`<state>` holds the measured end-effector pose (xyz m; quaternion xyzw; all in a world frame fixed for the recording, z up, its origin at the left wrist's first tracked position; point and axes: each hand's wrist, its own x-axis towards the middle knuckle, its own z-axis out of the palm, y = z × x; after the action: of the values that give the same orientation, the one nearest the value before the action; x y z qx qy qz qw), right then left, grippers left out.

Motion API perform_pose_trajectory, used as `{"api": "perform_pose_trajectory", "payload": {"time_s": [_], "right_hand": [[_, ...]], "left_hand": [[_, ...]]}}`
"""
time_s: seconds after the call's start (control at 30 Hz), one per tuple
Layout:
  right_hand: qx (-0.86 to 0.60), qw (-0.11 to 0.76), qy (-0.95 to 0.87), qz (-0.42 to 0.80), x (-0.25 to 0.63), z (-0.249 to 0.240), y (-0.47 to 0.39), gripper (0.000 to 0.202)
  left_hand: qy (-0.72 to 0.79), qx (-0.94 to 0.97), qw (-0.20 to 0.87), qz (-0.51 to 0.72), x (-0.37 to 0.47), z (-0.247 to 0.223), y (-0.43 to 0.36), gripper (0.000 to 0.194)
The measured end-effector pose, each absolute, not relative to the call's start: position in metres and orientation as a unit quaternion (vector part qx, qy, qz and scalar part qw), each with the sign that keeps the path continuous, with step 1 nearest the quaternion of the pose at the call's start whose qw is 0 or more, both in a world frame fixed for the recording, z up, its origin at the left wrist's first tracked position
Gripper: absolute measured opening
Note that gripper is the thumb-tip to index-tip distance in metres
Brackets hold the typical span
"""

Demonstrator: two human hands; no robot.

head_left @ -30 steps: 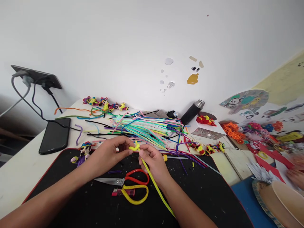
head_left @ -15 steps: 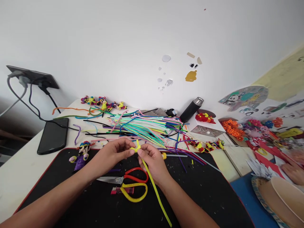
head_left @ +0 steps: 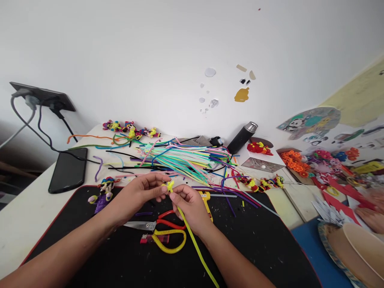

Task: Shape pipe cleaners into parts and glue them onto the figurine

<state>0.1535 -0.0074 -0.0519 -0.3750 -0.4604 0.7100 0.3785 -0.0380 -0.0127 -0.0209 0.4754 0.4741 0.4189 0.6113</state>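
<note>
A yellow pipe cleaner (head_left: 196,245) is pinched between both hands, its upper end bent into a small looped shape. My left hand (head_left: 147,191) grips the left side of that bent end with thumb and fingertips. Closed just below the bend is my right hand (head_left: 189,206), and the long straight tail hangs from it toward the lower right. Under the hands lie scissors (head_left: 169,243) with one red and one yellow handle, partly over a pink lighter (head_left: 146,239). A yellow glue gun (head_left: 207,200) is partly hidden behind my right hand.
A pile of colourful pipe cleaners (head_left: 180,158) spreads behind the black mat (head_left: 246,248). A purple doll (head_left: 103,198) and a phone (head_left: 68,170) are at the left. A black flask (head_left: 241,139) leans at the back; a co-worker's hand (head_left: 370,218) shows far right.
My hands have shifted slightly left and the yellow bent end is now more bunched together. More of the glue gun shows beside my right hand.
</note>
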Motion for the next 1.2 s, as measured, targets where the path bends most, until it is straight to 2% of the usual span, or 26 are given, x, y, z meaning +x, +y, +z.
{"api": "perform_pose_trajectory", "payload": {"time_s": [0.27,0.83,1.2], "right_hand": [[-0.378,0.369,-0.461,0.713,0.1513,-0.0517,-0.0103,0.036],[-0.368,0.359,-0.462,0.723,0.1512,-0.0529,-0.0136,0.038],[-0.362,0.343,-0.481,0.721,0.1541,-0.0520,-0.0166,0.039]], "left_hand": [[0.485,0.504,0.588,0.406,-0.0386,-0.0163,-0.0136,0.036],[0.498,0.519,0.570,0.398,-0.0358,-0.0128,-0.0130,0.036],[0.527,0.604,0.446,0.399,-0.0321,-0.0115,-0.0175,0.030]]}}
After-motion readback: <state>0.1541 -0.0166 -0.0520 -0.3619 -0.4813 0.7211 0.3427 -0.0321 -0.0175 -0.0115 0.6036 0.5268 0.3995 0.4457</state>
